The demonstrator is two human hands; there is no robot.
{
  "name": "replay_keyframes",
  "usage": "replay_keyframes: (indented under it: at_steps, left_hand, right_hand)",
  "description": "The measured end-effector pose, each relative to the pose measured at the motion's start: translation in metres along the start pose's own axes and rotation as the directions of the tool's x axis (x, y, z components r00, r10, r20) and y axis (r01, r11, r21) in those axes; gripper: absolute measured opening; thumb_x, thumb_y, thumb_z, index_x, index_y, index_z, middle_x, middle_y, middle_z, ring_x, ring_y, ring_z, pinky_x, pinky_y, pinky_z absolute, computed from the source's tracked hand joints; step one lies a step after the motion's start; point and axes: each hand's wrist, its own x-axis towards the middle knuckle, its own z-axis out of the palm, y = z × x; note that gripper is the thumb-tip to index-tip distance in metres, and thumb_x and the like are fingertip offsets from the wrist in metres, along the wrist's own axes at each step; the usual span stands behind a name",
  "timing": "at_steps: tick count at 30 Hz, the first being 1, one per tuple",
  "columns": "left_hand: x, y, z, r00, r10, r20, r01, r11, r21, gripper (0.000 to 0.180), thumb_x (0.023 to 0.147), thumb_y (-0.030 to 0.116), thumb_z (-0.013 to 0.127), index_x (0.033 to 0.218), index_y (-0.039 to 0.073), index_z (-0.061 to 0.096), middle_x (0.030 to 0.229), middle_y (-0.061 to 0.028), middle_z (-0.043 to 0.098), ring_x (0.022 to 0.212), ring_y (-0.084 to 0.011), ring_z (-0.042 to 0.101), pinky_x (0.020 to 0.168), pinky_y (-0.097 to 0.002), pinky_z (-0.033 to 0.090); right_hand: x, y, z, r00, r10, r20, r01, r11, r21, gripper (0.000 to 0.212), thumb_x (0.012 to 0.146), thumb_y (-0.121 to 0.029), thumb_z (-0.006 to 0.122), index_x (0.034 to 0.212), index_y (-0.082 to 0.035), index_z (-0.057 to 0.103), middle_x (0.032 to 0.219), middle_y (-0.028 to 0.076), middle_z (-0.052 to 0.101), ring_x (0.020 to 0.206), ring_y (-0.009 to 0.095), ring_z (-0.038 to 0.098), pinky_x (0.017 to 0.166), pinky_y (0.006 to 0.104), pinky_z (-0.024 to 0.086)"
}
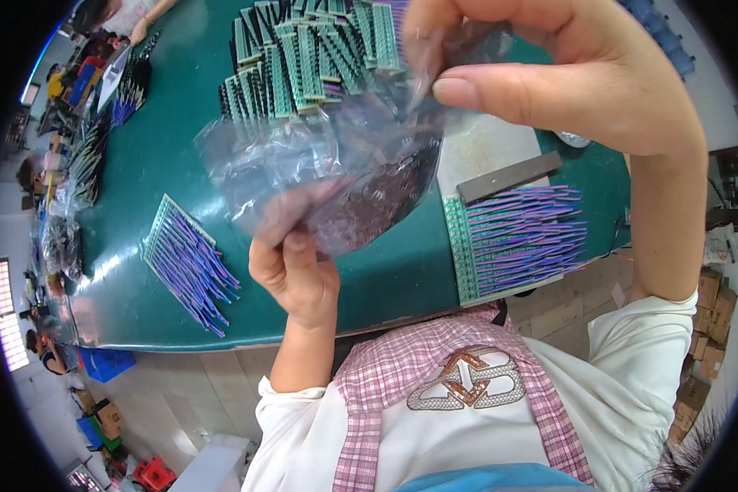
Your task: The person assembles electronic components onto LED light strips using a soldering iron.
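A clear plastic bag (pixel 262 160) is stretched between my two hands above the green table. Dark reddish-brown contents (pixel 377 205) lie low in it, too small and blurred to name. My left hand (pixel 299 275) grips the bag's lower left edge, thumb pressed to the fingers, part of the fingers seen through the film. Higher up and to the right, my right hand (pixel 549 78) pinches the gathered top of the bag between thumb and fingers. Beyond the bag sits a pile of green circuit board strips (pixel 303 61) with black parts.
On the green table (pixel 164 139), a green board panel with purple wires (pixel 184 262) lies at left. Another wired panel (pixel 517 242) rests at right, beside a dark grey bar (pixel 508 176) on a pale board (pixel 492 135). Dark wire bundles (pixel 90 156) line the far left edge.
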Motion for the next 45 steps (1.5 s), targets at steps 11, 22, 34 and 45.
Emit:
replay_keyframes:
  at_steps: [11, 22, 34, 45]
  left_hand:
    - [0.027, -0.019, 0.061, 0.996, 0.026, 0.089, -0.013, 0.991, -0.136, 0.025, 0.1, 0.016, 0.058, 0.116, -0.003, 0.064, 0.112, -0.0129, 0.068, 0.102, -0.0198, 0.063, 0.093, -0.033, 0.047]
    - [0.033, -0.052, 0.034, 0.908, -0.418, 0.026, 0.402, 0.886, 0.231, 0.042, 0.102, 0.024, 0.052, 0.136, 0.001, 0.048, 0.117, -0.0145, 0.065, 0.113, -0.0238, 0.063, 0.086, -0.0324, 0.054]
    - [-0.007, -0.015, -0.105, 0.911, -0.245, -0.331, 0.41, 0.446, 0.796, 0.027, 0.105, 0.018, 0.049, 0.121, -0.002, 0.059, 0.104, -0.0092, 0.065, 0.097, -0.0155, 0.061, 0.085, -0.0291, 0.046]
    - [0.003, -0.043, -0.089, 0.892, -0.312, -0.328, 0.436, 0.395, 0.809, 0.026, 0.104, 0.014, 0.048, 0.12, -0.003, 0.06, 0.113, -0.0122, 0.063, 0.11, -0.0201, 0.06, 0.096, -0.0336, 0.047]
  right_hand:
    - [-0.039, -0.017, -0.005, 0.941, 0.044, -0.335, -0.173, 0.915, -0.365, 0.024, 0.083, -0.006, 0.07, 0.106, 0.0, 0.066, 0.103, 0.006, 0.068, 0.092, 0.018, 0.065, 0.082, 0.0299, 0.051]
    - [-0.131, 0.053, -0.094, 0.665, 0.456, -0.592, -0.691, 0.675, -0.257, 0.015, 0.093, -0.01, 0.063, 0.101, 0.003, 0.065, 0.09, 0.001, 0.066, 0.087, 0.009, 0.059, 0.081, 0.0268, 0.048]
    - [-0.294, 0.248, -0.206, -0.045, 0.408, -0.912, -0.947, 0.273, 0.169, 0.024, 0.085, -0.023, 0.07, 0.094, -0.001, 0.069, 0.087, 0.017, 0.071, 0.081, 0.028, 0.069, 0.073, 0.0402, 0.051]
    - [-0.345, 0.332, -0.248, 0.051, 0.277, -0.96, -0.995, 0.101, -0.024, 0.032, 0.088, -0.028, 0.068, 0.103, -0.001, 0.068, 0.1, 0.021, 0.071, 0.093, 0.032, 0.068, 0.083, 0.043, 0.051]
